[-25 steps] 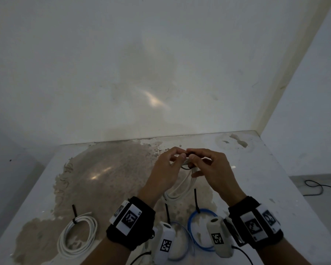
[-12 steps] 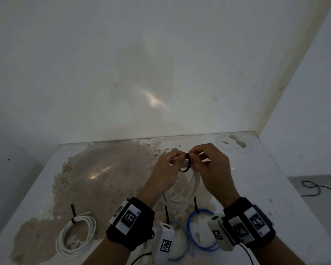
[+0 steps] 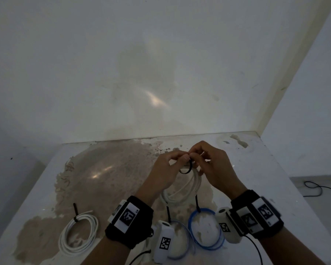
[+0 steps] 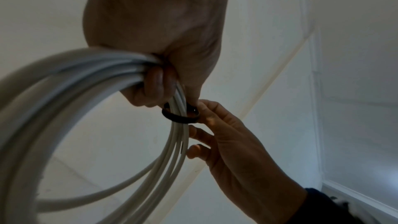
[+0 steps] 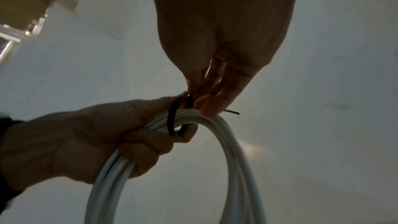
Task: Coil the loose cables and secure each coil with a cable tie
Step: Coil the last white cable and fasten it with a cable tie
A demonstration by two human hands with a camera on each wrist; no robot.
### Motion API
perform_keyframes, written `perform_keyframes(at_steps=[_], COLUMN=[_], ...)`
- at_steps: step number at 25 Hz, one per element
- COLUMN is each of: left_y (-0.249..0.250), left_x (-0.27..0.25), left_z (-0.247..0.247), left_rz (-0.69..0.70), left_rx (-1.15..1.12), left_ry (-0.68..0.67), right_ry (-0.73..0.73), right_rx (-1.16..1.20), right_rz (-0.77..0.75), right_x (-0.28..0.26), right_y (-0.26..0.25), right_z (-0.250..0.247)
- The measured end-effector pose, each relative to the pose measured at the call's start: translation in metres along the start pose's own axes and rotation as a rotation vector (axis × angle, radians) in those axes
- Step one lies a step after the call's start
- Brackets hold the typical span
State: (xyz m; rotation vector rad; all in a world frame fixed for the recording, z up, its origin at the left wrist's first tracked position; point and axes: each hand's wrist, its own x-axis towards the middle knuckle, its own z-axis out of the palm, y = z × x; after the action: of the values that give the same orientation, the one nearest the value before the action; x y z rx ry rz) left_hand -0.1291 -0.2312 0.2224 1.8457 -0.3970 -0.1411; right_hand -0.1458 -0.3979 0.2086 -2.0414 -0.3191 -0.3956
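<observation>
Above table [image 3: 275, 169], between your hands: white coil [image 3: 182, 190] hanging, black tie [image 3: 186, 170] looped loose across strands. Left hand [image 3: 164, 169] grips bundle beside loop; right hand [image 3: 212, 167] pinches tie, tail pointing right, so pull rightward.

Since 1 s ago: black cable tie [image 3: 187, 168] now looped round white coil [image 3: 182, 190], hanging at 6 o'clock under fingertips; right hand [image 3: 214, 167] rolled knuckles-up.

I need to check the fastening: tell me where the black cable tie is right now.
The black cable tie loops loosely around the white coil, held above the table centre, pinched between the left hand and right hand.
</observation>
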Motion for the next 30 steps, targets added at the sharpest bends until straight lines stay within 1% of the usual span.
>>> perform_keyframes(at_steps=[3, 5, 7, 10, 13, 14, 16, 18, 20, 26, 30], left_y=[0.0, -0.001, 0.001, 0.008, 0.013, 0.013, 0.012, 0.011, 0.012, 0.006, -0.002], left_x=[0.0, -0.001, -0.002, 0.002, 0.006, 0.007, 0.006, 0.006, 0.006, 0.003, 0.006], left_z=[-0.003, -0.004, -0.007, -0.009, -0.006, -0.005, -0.002, 0.0, 0.002, 0.011, 0.014], left_rz=[-0.013, -0.033, -0.02, 0.041, 0.016, 0.002, -0.018, -0.011, 0.001, 0.075, 0.092], left_rx=[-0.006, -0.009, -0.018, -0.021, -0.003, 0.012, 0.019, -0.005, -0.038, -0.04, 0.063], left_ry=[0.021, 0.025, 0.019, -0.007, -0.012, -0.008, 0.002, 0.008, 0.014, 0.008, 0.018], right_ry=[-0.021, -0.008, 0.06, 0.169, 0.244, 0.242, 0.174, 0.084, 0.049, 0.172, 0.217], right_rx=[-0.026, 0.002, 0.05, 0.085, 0.137, 0.157, 0.151, 0.078, 0.046, 0.062, 0.079], right_rz=[-0.023, -0.02, -0.005, 0.0, 0.033, 0.058, 0.095, 0.076, 0.045, 0.049, 0.085], right_x=[0.005, 0.01, 0.019, 0.026, 0.026, 0.026, 0.022, 0.016, 0.01, 0.013, 0.012], right_y=[-0.006, -0.017, -0.028, -0.037, -0.04, -0.04, -0.037, -0.033, -0.029, -0.02, -0.014], right_z=[-0.001, -0.007, -0.02, -0.033, -0.026, -0.024, -0.023, -0.022, -0.017, -0.016, -0.012])
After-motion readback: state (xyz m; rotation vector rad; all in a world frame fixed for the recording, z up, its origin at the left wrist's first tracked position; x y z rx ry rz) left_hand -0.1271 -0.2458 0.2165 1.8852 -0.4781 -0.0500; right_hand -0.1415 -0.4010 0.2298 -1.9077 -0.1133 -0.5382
